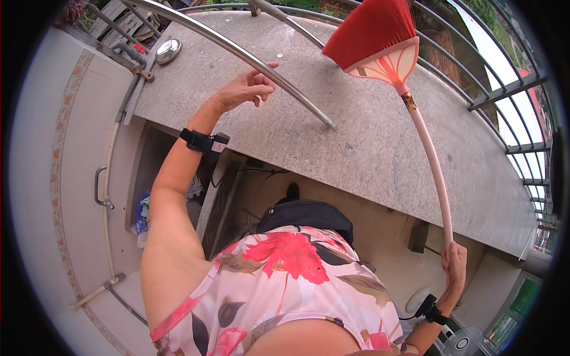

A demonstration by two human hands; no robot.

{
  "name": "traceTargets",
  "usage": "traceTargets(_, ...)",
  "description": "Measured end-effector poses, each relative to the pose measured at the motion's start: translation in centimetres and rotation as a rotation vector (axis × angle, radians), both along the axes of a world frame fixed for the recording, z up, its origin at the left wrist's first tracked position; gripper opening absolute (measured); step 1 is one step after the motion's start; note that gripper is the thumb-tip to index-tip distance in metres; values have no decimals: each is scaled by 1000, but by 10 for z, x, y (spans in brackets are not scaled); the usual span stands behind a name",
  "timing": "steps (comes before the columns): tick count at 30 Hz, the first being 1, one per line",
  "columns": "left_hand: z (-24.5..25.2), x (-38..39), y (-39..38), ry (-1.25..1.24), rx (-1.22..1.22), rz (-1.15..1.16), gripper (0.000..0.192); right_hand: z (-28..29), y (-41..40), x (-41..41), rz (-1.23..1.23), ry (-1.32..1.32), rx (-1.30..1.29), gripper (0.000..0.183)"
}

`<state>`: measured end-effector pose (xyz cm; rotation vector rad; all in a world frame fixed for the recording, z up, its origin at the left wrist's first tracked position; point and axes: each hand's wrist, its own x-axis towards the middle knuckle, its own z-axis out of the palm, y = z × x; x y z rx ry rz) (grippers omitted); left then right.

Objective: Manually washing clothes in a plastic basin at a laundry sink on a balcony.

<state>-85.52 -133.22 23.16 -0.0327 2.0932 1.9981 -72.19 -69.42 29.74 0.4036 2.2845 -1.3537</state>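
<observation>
My right hand (455, 262) grips the pale pink handle of a broom (429, 147) near its lower end in the picture. The broom's red bristles (374, 33) point up and away, above the far side of a stone countertop (383, 155). My left hand (247, 89) is over the counter with its fingers apart and slightly bent, close beside a shiny metal tube (249, 55) that slants down to the right. Whether the fingers touch the tube cannot be told. A round metal lid or bowl (168, 51) rests at the counter's far left corner.
Curved metal railing bars (472, 80) run behind the counter and down its right side. At the left, a water pipe with a tap (108, 204) runs along the tiled wall. Under the counter are openings with cloths (194, 189) and black cables. A clear round fan-like object (463, 342) stands at lower right.
</observation>
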Motion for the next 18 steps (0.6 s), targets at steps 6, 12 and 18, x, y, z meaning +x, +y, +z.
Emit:
traceTargets(6,-5,13,38,-48,87,127,33,-42,-14,-68,162,-86,-64,48)
traceTargets(12,-3,24,58,-35,113,308,31,-62,-71,-108,373,22,-235,43)
traceTargets(18,-4,-2,80,29,231,417,31,-29,28,-93,255,309,-85,35)
